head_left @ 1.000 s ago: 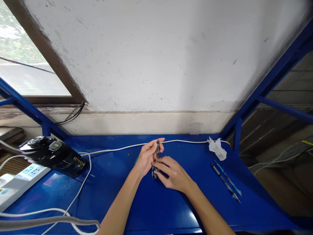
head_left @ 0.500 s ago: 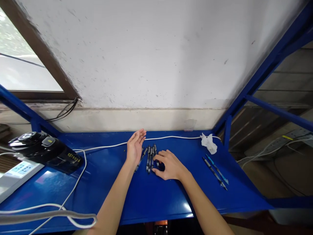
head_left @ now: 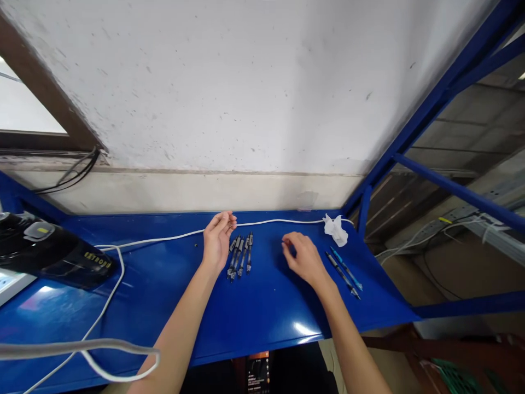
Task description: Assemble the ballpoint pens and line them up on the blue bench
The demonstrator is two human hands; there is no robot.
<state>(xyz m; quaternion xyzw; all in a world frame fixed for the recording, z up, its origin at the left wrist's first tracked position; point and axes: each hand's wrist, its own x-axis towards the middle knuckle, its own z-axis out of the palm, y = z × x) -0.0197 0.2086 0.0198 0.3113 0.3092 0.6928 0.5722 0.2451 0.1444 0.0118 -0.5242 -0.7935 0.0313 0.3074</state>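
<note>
The pens [head_left: 250,253] lie on the worktop [head_left: 262,312], just right of the left hand [head_left: 216,241], the nearer one, long axes roughly toward the wall [head_left: 229,191]. Its fingers are bent close; grip I cannot tell. The right hand [head_left: 305,258], near two other pens [head_left: 343,274], has curved fingers, thumb apart, empty.

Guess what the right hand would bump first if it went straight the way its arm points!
Probably the white cable near the back of the blue tabletop, with the wall behind it. I can't tell how high the right hand is, though, so it might pass over the cable.
</note>
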